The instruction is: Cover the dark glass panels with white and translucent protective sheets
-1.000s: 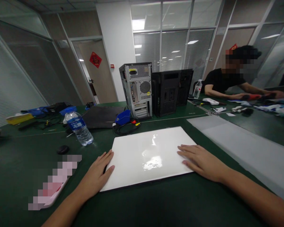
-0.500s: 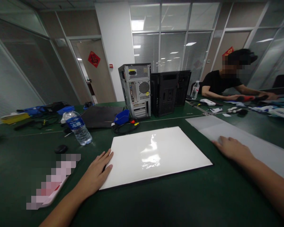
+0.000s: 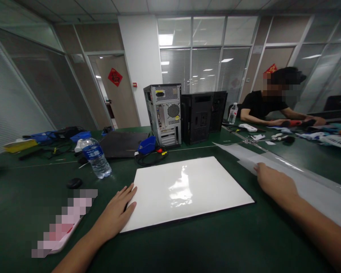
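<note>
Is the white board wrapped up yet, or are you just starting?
Just starting, it seems. Done: the white board lies flat and bare on the green table. In hand: the left hand rests on the board's left edge, and the right hand lies on the grey sheet beside it. Left: the sheet is not on the board at all, so any covering has yet to happen.
</note>
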{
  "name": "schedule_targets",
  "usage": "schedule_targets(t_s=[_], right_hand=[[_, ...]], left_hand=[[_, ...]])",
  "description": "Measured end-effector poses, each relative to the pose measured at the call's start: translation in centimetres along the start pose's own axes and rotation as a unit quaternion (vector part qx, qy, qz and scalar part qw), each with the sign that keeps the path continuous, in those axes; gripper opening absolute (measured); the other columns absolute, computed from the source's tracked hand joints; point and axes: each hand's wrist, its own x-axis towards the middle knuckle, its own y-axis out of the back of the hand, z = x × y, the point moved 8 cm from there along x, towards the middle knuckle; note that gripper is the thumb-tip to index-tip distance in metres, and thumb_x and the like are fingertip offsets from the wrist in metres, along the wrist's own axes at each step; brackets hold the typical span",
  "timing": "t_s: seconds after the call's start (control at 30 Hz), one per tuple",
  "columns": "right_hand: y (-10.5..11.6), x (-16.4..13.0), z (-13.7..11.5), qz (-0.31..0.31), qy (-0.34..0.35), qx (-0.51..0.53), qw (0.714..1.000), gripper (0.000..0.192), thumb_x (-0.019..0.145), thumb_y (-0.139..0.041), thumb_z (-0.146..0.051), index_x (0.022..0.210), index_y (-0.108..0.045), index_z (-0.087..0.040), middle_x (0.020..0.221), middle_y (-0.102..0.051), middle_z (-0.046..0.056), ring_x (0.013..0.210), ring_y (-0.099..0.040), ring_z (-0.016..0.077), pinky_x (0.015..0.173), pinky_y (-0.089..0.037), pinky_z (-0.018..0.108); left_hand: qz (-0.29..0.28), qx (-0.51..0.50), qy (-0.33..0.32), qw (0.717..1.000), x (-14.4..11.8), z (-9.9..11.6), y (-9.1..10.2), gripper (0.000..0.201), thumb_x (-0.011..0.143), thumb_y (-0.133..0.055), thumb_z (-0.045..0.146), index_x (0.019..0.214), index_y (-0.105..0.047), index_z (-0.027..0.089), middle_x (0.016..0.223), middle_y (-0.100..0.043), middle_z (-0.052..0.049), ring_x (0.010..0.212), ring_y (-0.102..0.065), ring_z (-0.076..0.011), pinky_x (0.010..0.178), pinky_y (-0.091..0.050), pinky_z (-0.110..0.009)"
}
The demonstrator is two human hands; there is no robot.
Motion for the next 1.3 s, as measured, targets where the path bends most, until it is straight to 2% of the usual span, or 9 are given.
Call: schedule_targets(t_s=[0.1, 0.2, 0.3, 0.43, 0.67, 0.83, 0.97, 1.1, 1.3], right_hand=[[2.2, -1.4, -4.0, 0.09, 0.087, 0.009, 0.992, 0.051, 0.106, -0.025, -0.041, 0.133, -0.057, -0.012, 0.119, -0.07, 0.022, 0.097, -0.071, 0.0365, 0.08, -0.055, 0.051], [2.7, -3.8, -9.3, 0.123, 0.271, 0.07, 0.952, 0.051, 0.105, -0.03, -0.038, 0.14, -0.058, -0.013, 0.138, -0.062, 0.018, 0.123, -0.062, 0.0326, 0.107, -0.047, 0.052], [1.5, -6.8, -13.1, 0.038, 0.404, 0.133, 0.904, 0.05, 0.105, -0.036, -0.04, 0.148, -0.054, -0.022, 0.151, -0.053, 0.008, 0.135, -0.054, 0.027, 0.116, -0.042, 0.049], [0.8, -10.1, -15.6, -0.049, 0.483, 0.172, 0.857, 0.051, 0.105, -0.041, -0.043, 0.153, -0.049, -0.028, 0.157, -0.045, 0.004, 0.145, -0.042, 0.0252, 0.122, -0.035, 0.049], [0.8, -10.0, -15.7, -0.068, 0.486, 0.186, 0.852, 0.052, 0.105, -0.042, -0.047, 0.154, -0.046, -0.031, 0.159, -0.043, 0.002, 0.147, -0.039, 0.0247, 0.122, -0.034, 0.049], [0.6, -5.3, -11.7, 0.049, 0.325, 0.119, 0.937, 0.056, 0.104, -0.035, -0.049, 0.145, -0.057, -0.019, 0.144, -0.059, 0.012, 0.129, -0.058, 0.0295, 0.11, -0.046, 0.051], [-0.7, -2.8, -8.5, 0.045, 0.225, 0.065, 0.971, 0.059, 0.102, -0.033, -0.052, 0.134, -0.065, -0.015, 0.133, -0.066, 0.015, 0.116, -0.064, 0.0329, 0.098, -0.053, 0.054], [-1.2, -2.7, -8.3, 0.023, 0.228, 0.067, 0.971, 0.061, 0.102, -0.032, -0.054, 0.132, -0.067, -0.014, 0.13, -0.067, 0.016, 0.115, -0.065, 0.0317, 0.098, -0.053, 0.052], [0.3, -4.7, -10.7, 0.054, 0.274, 0.076, 0.957, 0.058, 0.102, -0.033, -0.055, 0.124, -0.072, -0.019, 0.13, -0.067, 0.015, 0.112, -0.067, 0.0327, 0.094, -0.055, 0.053]], left_hand=[[0.003, 0.0, 0.001, 1.0, 0.0, 0.2, 0.2, 0.062, 0.103, -0.038, 0.052, 0.155, -0.044, 0.018, 0.163, -0.038, -0.009, 0.151, -0.034, -0.0316, 0.123, -0.027, -0.058], [0.007, 0.0, 0.001, 1.0, 0.0, 0.3, 0.3, 0.061, 0.103, -0.037, 0.052, 0.155, -0.044, 0.018, 0.162, -0.038, -0.009, 0.151, -0.035, -0.031, 0.123, -0.028, -0.057], [0.003, 0.001, 0.003, 1.0, 0.0, 0.3, 0.2, 0.062, 0.104, -0.037, 0.052, 0.155, -0.043, 0.019, 0.163, -0.037, -0.009, 0.151, -0.034, -0.0302, 0.124, -0.027, -0.057], [0.001, -0.002, 0.008, 1.0, 0.0, 0.3, 0.1, 0.062, 0.104, -0.036, 0.053, 0.155, -0.043, 0.019, 0.163, -0.037, -0.009, 0.152, -0.033, -0.0303, 0.124, -0.026, -0.057], [0.005, -0.009, 0.015, 1.0, 0.1, 0.4, 0.1, 0.063, 0.103, -0.037, 0.056, 0.155, -0.044, 0.02, 0.163, -0.039, -0.007, 0.151, -0.033, -0.0299, 0.125, -0.026, -0.054], [0.0, -0.009, 0.012, 1.0, 0.2, 0.2, -0.2, 0.065, 0.103, -0.038, 0.057, 0.155, -0.044, 0.02, 0.163, -0.038, -0.008, 0.152, -0.033, -0.0312, 0.124, -0.026, -0.057], [0.011, -0.012, 0.001, 1.0, 0.2, 0.2, -0.1, 0.063, 0.102, -0.041, 0.056, 0.155, -0.044, 0.021, 0.162, -0.039, -0.009, 0.15, -0.035, -0.0322, 0.123, -0.028, -0.058], [-0.001, -0.009, 0.008, 1.0, 0.1, 0.2, -0.1, 0.066, 0.102, -0.039, 0.058, 0.156, -0.042, 0.02, 0.164, -0.037, -0.01, 0.151, -0.033, -0.032, 0.123, -0.027, -0.059], [0.002, -0.011, 0.01, 1.0, 0.0, 0.3, 0.1, 0.067, 0.102, -0.039, 0.059, 0.156, -0.043, 0.02, 0.163, -0.037, -0.01, 0.151, -0.033, -0.0323, 0.123, -0.027, -0.059]])
